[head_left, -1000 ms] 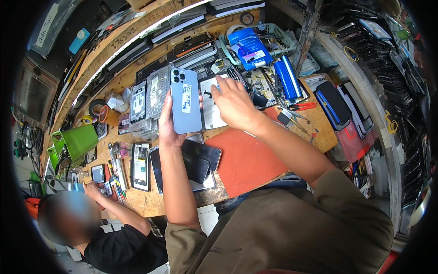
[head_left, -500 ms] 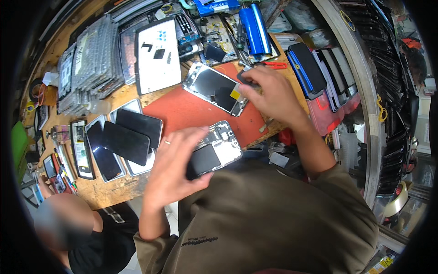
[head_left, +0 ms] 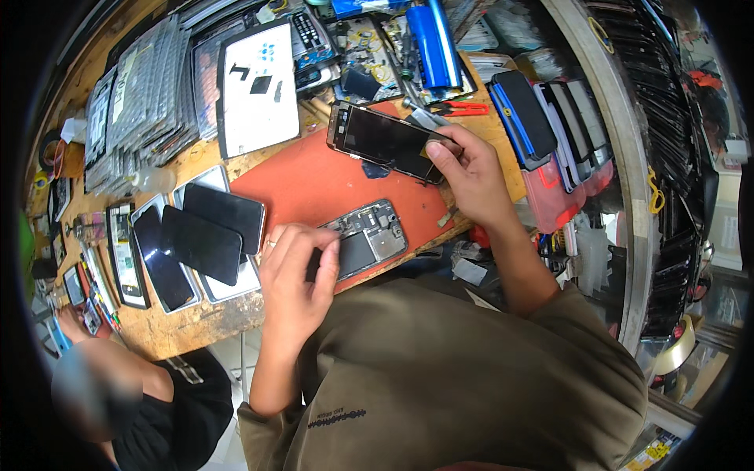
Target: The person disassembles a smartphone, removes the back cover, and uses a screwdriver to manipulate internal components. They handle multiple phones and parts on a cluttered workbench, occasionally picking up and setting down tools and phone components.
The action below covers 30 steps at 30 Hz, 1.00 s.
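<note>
- The phone already lies in two parts: the opened phone body, its circuit board and battery bare, and the screen panel, which is off it. In my judgement the opening is done and what remains is the work inside the body and the closing up.
- The left hand is nearest, curled with its fingertips pinching at the left edge of the opened phone body. It grips that edge, though whether a small part sits between the fingers I cannot tell.
- The body rests on the red work mat at the near edge of the counter, just right of the left hand and partly under its fingers.
- The right hand is farther out and to the right, holding the screen panel by its right end between thumb and fingers. The panel stretches left from that hand, dark glass up, tilted over the mat.
- The two parts are apart, with the panel beyond the body.
- Left of the left hand lie several dark spare phone screens.
- Beyond the right hand are red-handled pliers and a blue cylinder.
</note>
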### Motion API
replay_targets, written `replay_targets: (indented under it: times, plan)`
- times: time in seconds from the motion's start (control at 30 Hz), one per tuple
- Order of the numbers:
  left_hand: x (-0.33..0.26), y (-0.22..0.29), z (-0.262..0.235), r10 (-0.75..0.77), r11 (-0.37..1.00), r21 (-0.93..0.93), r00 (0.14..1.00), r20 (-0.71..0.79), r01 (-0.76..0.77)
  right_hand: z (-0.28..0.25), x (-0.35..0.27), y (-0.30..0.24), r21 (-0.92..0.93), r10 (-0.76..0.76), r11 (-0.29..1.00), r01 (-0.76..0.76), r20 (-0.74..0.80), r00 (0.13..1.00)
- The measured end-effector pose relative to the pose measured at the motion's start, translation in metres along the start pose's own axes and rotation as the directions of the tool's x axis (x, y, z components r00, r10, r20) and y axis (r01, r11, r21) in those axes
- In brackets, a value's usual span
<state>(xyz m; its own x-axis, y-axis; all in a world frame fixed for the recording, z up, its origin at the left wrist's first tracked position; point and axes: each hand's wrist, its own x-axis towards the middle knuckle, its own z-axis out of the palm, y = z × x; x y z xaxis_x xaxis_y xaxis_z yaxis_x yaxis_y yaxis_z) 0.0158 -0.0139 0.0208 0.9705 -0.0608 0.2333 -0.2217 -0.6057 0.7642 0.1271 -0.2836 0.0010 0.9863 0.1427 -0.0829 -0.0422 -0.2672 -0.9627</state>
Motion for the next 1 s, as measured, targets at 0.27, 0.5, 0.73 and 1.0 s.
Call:
replay_targets:
  times: [0.27, 0.5, 0.73, 1.0]
  plan:
    - [-0.003, 0.008, 0.031, -0.243, 0.906, -0.394, 0.953, -0.183, 0.156, -0.003, -0.032, -0.027, -0.051, -0.412, 0.91, 0.411, -0.022, 0.911]
    - [-0.044, 0.0, -0.017, -0.203, 0.977, 0.031, 0.958, -0.202, 0.213, 0.03, -0.014, -0.008, -0.059, -0.532, 0.837, 0.543, 0.143, 0.835]
    - [-0.05, -0.003, -0.003, 0.048, 0.935, 0.352, 0.999, -0.017, -0.039, 0.052, 0.004, 0.009, 0.021, -0.66, 0.727, 0.686, 0.295, 0.691]
    - [-0.034, -0.015, 0.019, 0.134, 0.863, 0.481, 0.988, 0.082, -0.157, 0.052, 0.008, 0.016, 0.125, -0.686, 0.72, 0.682, 0.277, 0.673]
